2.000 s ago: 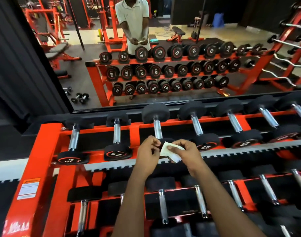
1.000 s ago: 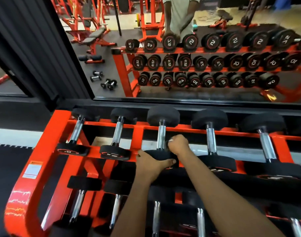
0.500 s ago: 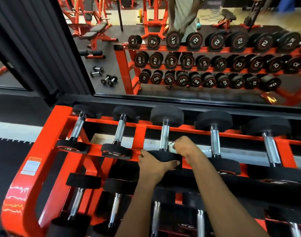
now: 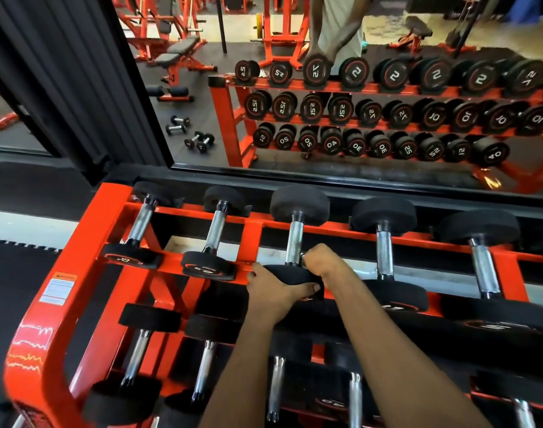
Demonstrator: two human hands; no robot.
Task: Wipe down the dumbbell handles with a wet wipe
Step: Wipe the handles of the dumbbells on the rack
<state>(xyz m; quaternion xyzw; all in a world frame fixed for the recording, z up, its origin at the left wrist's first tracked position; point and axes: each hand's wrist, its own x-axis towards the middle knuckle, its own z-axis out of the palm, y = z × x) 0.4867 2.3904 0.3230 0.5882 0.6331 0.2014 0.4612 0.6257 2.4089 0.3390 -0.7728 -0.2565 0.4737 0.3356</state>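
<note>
**A:** On the top row of the orange rack (image 4: 94,230), which one is being handled?

**B:** The 3rd dumbbell (image 4: 299,205) from the left end. It lies with its far head toward the mirror (image 4: 202,103) and its near head (image 4: 290,273) toward the person.

**A:** What is the left hand (image 4: 273,288) doing?

**B:** It grips the near head, with the fingers over the top and the thumb wrapped along the front edge.

**A:** And the right hand (image 4: 324,262)?

**B:** It is closed into a fist at the near end of the chrome handle (image 4: 294,239), fingers curled round the bar just above that head. The 2 hands nearly touch.

**A:** Where is the wet wipe?

**B:** I cannot make it out; the right fist covers that end of the handle.

**A:** The rest of the handle?

**B:** Bare knurled metal shows from the fist up to the far head.

**A:** Anything nearby?

**B:** 2 smaller dumbbells (image 4: 216,231) sit to the left on the same row and larger dumbbells (image 4: 384,251) to the right. The lower-row dumbbells (image 4: 203,366) lie beneath both forearms. The mirror shows the rack from the front, its heads marked with reversed numbers.
</note>
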